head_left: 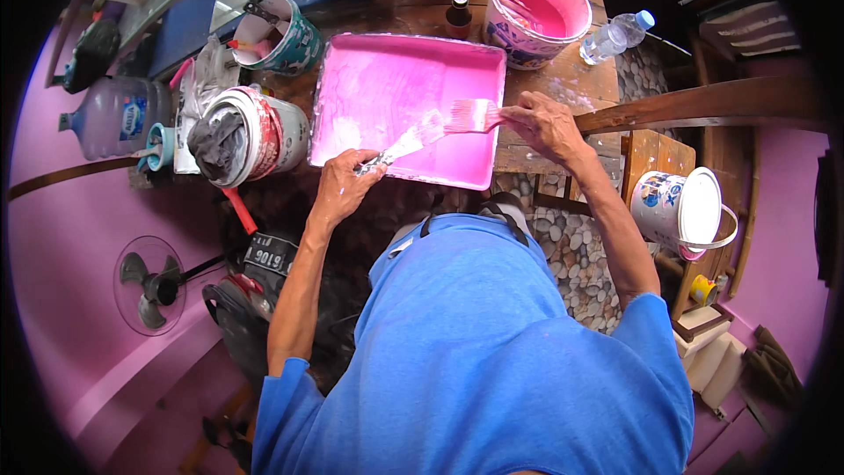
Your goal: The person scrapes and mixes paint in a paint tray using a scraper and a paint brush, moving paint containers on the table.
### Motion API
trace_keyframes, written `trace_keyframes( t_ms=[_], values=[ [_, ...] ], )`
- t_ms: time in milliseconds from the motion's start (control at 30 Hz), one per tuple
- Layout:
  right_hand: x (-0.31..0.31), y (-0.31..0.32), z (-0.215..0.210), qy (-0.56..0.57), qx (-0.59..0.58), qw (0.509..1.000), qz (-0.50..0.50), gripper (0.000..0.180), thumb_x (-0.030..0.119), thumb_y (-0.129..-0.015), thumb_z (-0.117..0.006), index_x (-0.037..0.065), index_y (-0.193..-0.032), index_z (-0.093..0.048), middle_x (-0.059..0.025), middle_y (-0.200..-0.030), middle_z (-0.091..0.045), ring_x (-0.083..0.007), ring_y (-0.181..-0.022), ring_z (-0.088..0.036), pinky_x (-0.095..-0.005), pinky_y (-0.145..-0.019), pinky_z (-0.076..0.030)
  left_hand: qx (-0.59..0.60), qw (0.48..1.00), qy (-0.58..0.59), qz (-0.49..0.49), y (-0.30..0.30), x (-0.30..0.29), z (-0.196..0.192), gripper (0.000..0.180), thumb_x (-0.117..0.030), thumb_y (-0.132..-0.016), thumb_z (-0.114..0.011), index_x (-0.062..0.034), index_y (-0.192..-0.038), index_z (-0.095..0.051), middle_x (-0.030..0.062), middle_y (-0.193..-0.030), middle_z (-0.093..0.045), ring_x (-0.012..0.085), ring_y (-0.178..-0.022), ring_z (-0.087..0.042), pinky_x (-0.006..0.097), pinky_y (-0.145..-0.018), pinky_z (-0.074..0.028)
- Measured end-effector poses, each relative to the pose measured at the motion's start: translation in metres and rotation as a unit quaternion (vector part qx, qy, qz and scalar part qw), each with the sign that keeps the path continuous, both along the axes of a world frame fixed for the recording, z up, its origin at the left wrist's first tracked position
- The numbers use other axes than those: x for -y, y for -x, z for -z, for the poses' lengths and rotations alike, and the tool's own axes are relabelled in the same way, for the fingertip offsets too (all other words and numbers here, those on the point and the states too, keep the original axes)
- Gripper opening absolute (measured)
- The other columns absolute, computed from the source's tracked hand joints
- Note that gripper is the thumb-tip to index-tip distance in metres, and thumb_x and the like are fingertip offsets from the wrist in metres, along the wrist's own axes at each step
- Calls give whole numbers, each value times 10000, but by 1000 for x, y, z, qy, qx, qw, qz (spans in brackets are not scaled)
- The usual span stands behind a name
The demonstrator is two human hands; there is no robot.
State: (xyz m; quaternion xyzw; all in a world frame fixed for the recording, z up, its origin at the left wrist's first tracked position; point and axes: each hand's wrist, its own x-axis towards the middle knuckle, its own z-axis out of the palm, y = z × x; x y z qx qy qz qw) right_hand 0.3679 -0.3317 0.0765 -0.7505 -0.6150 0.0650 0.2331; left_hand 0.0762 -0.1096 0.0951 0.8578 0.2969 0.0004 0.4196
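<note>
A paintbrush [473,115] with pink-coated bristles is in my right hand [547,126], its bristles pointing left. My left hand [345,183] grips a second, whitish brush [406,142] with a paint-spattered handle, its pale pink end slanting up to the right. The two tools' ends meet or overlap; whether they press together I cannot tell. Both are over a paint tray [378,97] coated with wet pink paint, lying at the table's near edge. Fingers of both hands are closed round the handles.
Behind the tray stand a bucket of pink paint [576,13] with a stick in it, a small dark bottle [458,16] and a water bottle [607,42]. Left are a rag-topped bucket [286,136] and a teal bucket [303,40]. A wooden rail [703,104] and white pail [655,202] are right.
</note>
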Motion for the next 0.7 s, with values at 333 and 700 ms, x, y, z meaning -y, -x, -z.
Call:
trace_keyframes(
  t_ms=[333, 700],
  values=[
    [0, 24, -17, -34, -49, 997, 42, 193, 222, -824, -663, 119, -981, -708, -59, -759, -543, -234, -735, -572, -358, -639, -475, 10, 999, 9, -38, 4, 6, 8, 304, -181, -796, -716, 6, -1034, -680, 111, -910, -683, 157, -800, -617, 305, -728, -482],
    [17, 29, -6, -57, -43, 987, 140, 188, 197, -843, -642, 104, -1002, -675, -95, -791, -566, -271, -751, -595, -377, -647, -474, 0, 988, 13, -151, 22, 7, 6, 269, -198, -820, -696, 3, -992, -651, 80, -758, -652, 134, -695, -596, 292, -641, -475]
  ],
)
